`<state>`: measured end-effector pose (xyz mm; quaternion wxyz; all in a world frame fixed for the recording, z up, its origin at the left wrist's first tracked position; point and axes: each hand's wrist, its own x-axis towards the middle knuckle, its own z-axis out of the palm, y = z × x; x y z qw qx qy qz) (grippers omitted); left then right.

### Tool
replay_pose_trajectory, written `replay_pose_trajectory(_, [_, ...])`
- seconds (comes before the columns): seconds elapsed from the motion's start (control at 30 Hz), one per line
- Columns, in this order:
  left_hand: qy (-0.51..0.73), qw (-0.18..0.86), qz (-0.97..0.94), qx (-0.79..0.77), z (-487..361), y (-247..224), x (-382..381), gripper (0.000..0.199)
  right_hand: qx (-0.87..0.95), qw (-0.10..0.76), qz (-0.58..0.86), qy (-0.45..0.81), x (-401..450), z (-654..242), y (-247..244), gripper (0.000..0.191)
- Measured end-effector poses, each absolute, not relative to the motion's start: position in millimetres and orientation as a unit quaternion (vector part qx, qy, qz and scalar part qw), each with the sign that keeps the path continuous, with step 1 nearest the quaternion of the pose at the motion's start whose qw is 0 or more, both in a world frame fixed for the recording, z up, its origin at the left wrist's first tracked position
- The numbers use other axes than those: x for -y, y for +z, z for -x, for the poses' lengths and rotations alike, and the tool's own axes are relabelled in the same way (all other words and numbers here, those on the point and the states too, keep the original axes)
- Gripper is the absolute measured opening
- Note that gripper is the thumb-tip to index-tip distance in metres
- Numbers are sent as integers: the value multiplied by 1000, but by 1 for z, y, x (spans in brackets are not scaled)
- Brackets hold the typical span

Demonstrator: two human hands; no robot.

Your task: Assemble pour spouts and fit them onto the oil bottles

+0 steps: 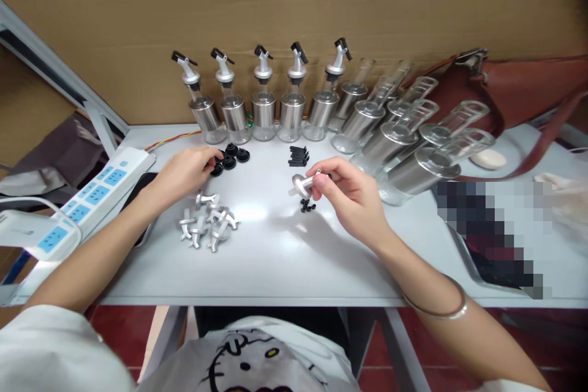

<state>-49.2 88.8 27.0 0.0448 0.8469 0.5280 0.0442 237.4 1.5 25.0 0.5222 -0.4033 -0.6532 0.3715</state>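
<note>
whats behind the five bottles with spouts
Behind the five bottles, a brown board rises. Red and yellow wires disappear behind the leftmost one, and something green peeks through a gap. Whatever the bottles themselves cover cannot be seen.

No word, brand or number is legible. On the white adapter (22, 231) at the near end of the power strip (100, 193), a small grey mark is too faint to read; the dark screen (498, 251), far right of the strip, is pixelated.

Brown cardboard (294, 0) backs a glossy white tabletop (285, 278) catching bright glare (252, 212); red floor tiles (122, 334) show below, beside grey table legs (402, 349).
</note>
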Motion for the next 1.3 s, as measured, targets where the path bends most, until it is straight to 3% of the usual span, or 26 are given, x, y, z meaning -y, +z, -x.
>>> replay_pose_trajectory(0.17, [145,77,-840,-518,38,38,-73,26,654,532,397,362,-1,-240,24,11])
replay_pose_trajectory(0.27, [290,258,-801,-456,14,42,-36,15,664,527,397,351,-5,-241,23,10])
replay_pose_trajectory(0.4, [324,521,-699,-367,-24,21,19,11,681,510,398,344,-13,-242,19,5])
replay_pose_trajectory(0.47, [392,570,-623,-365,-36,3,35,11,675,511,403,346,-15,-243,17,6])
replay_pose_trajectory(0.63, [440,609,-530,-394,-40,-25,39,20,689,498,407,335,-8,-247,15,9])
replay_pose_trajectory(0.83, [504,548,-572,-345,-31,-23,36,8,728,459,394,323,3,-238,17,10])
replay_pose_trajectory(1.3, [498,572,-576,-304,-28,-22,40,17,750,400,355,389,8,-230,14,9])
